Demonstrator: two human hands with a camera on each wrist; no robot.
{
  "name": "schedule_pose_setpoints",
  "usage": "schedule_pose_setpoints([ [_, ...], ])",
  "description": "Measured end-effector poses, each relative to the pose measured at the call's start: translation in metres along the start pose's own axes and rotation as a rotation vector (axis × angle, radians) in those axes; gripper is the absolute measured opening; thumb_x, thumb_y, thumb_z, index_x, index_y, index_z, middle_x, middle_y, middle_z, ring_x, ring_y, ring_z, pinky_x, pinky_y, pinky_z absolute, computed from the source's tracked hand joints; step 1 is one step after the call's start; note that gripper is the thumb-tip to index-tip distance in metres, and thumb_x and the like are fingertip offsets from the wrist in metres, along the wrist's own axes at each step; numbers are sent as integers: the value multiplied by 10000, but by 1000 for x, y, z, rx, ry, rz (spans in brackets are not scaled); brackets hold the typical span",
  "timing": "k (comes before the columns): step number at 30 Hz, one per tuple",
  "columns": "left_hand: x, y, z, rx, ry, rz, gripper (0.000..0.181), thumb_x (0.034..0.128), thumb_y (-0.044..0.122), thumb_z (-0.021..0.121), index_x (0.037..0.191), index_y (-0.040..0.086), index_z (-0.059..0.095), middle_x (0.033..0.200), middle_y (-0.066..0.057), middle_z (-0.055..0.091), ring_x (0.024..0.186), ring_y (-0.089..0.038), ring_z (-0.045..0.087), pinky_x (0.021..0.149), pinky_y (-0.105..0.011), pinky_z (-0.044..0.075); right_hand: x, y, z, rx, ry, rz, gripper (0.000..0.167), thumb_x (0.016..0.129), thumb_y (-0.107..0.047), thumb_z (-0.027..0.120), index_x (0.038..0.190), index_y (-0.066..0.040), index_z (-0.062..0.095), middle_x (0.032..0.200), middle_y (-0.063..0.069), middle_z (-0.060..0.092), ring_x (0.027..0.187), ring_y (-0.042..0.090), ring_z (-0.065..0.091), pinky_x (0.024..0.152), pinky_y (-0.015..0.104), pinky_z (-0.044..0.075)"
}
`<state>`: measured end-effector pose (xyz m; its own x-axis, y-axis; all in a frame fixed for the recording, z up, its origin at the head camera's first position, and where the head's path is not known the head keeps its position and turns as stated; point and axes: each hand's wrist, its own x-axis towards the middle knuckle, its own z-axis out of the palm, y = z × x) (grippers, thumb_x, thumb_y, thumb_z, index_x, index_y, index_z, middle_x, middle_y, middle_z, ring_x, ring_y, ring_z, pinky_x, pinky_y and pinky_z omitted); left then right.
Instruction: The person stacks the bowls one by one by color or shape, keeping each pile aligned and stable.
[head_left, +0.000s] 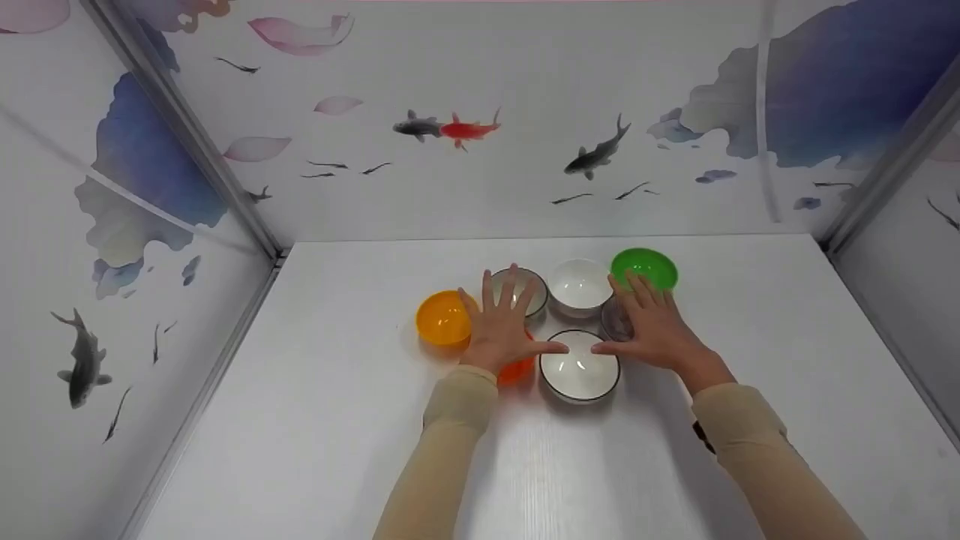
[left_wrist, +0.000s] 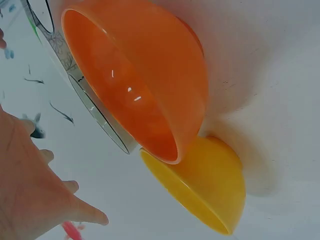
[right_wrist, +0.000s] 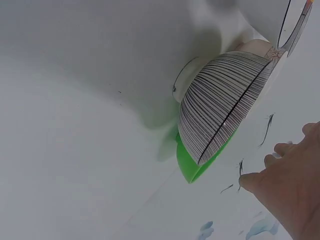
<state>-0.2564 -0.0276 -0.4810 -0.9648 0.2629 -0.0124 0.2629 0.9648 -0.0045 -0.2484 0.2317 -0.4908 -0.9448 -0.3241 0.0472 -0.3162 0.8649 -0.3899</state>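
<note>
Holding nothing, left hand point(head_left: 499, 330) and right hand point(head_left: 658, 327) are hovering, fingers splayed; black-rimmed white bowl point(head_left: 580, 375) is looking rigid, slick, likely fragile, opposite sides probably offering grip.

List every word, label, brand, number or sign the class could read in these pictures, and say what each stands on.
None can be read in any view.
Back wall: painted fish and petals, no lettering made out.
Striped bowl: line pattern; a dark speck at its foot is too small to read.
Orange bowl, yellow bowl, green bowl: no lettering visible.
</note>
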Motion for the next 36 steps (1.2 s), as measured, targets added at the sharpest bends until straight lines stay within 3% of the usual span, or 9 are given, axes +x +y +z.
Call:
schedule_pose_setpoints([
  [8, 1, 0, 1, -7, -17, -7, 1197, 645, 975, 465, 1605, 360, 100, 1704, -25, -10, 1552, -425, 12, 1161, -764, 86, -3, -1, 6, 29, -11, -29, 1165, 770, -688, 708, 1606, -105, 144, 1664, 216, 95, 1530, 458, 75, 1220, 667, 94],
  [16, -1, 0, 3, 24, -45, -12, 1205, 643, 993, 411, 1607, 357, 65, 1704, -34, -3, 1550, -433, 1, 1175, -739, 122, -8, -4, 13, 54, -7, -57, 1156, 765, -659, 731, 1602, -100, 160, 1659, 222, 118, 1527, 459, 86, 1200, 696, 108],
  [27, -7, -4, 10, 31, -62, -14, 1207, 646, 1005, 369, 1609, 342, 67, 1704, -36, -23, 1548, -439, 9, 1177, -732, 142, -19, -15, 30, 133, -21, -63, 1146, 765, -673, 731, 1606, -136, 168, 1670, 173, 134, 1524, 443, 143, 1174, 693, 225],
  [32, -5, -9, 4, 27, -15, -25, 1192, 655, 989, 402, 1608, 339, 103, 1704, -34, -9, 1549, -430, 40, 1176, -728, 156, -22, -20, 32, 169, -7, -76, 1131, 770, -645, 743, 1605, -134, 177, 1669, 162, 151, 1526, 408, 158, 1173, 681, 247],
  [36, -4, -13, 1, -5, -19, -34, 1201, 650, 985, 424, 1609, 341, 95, 1704, -26, -32, 1552, -426, 17, 1186, -726, 117, -27, -22, 33, 208, 9, -78, 1134, 760, -621, 767, 1603, -130, 186, 1669, 157, 149, 1529, 396, 157, 1171, 674, 259],
])
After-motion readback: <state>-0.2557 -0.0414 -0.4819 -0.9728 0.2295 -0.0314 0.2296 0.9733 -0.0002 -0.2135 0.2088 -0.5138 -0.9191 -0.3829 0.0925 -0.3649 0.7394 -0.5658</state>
